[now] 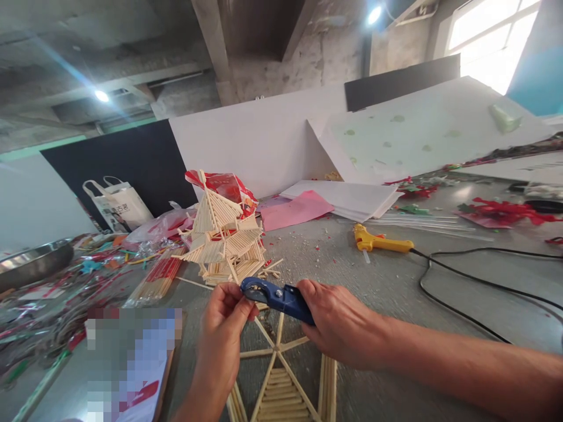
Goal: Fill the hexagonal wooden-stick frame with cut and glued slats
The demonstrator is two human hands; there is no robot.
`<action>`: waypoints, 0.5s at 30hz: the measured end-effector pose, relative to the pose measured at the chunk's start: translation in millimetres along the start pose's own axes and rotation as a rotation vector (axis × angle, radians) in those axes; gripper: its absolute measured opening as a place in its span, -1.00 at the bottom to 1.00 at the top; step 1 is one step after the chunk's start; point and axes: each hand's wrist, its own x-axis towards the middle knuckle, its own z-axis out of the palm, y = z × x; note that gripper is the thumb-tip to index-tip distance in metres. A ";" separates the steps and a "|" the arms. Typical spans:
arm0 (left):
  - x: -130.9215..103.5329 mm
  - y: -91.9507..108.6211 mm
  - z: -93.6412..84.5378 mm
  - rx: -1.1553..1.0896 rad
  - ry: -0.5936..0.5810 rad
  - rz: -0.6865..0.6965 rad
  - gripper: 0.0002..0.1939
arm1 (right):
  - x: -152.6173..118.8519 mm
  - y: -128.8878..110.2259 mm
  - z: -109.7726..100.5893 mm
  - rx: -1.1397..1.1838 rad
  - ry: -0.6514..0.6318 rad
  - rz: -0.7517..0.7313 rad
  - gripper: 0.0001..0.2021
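a dark blue cutting tool with a rounded head (279,299) is held level above a gray, debris-strewn surface (373,305), its handle wrapped firmly by the closed right hand (338,321). at the tool's head, the left hand (222,334) has thumb and fingers drawn together in a pinch; whether they grip a small piece there, one cannot tell.

just below the hands on the surface sits a spoked frame of pale wooden sticks (276,350), its spokes meeting at a central hub. by appearances the work on it is partway along: the spokes are joined, and the wedge nearest the wearer carries a row of crosswise sticks (284,404), while the other visible wedges remain unfilled. the frame's far edge is partly hidden behind the hands.

beyond stands a tiered, pagoda-like model of pale wooden sticks (224,243), its roofs largely covered and seemingly much further advanced, with short loose stick pieces (271,271) beside its base. a yellow glue gun with a black cord (387,242) lies to the right, apart from both hands.
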 end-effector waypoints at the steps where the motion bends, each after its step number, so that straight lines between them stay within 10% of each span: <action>1: 0.0 -0.1 0.1 -0.003 0.005 -0.005 -0.80 | 0.3 0.1 0.2 0.000 0.000 0.001 -0.83; 15: 1.6 -2.1 -0.9 -0.049 0.089 0.060 -0.77 | -0.8 -3.1 2.1 0.024 0.053 0.023 -0.87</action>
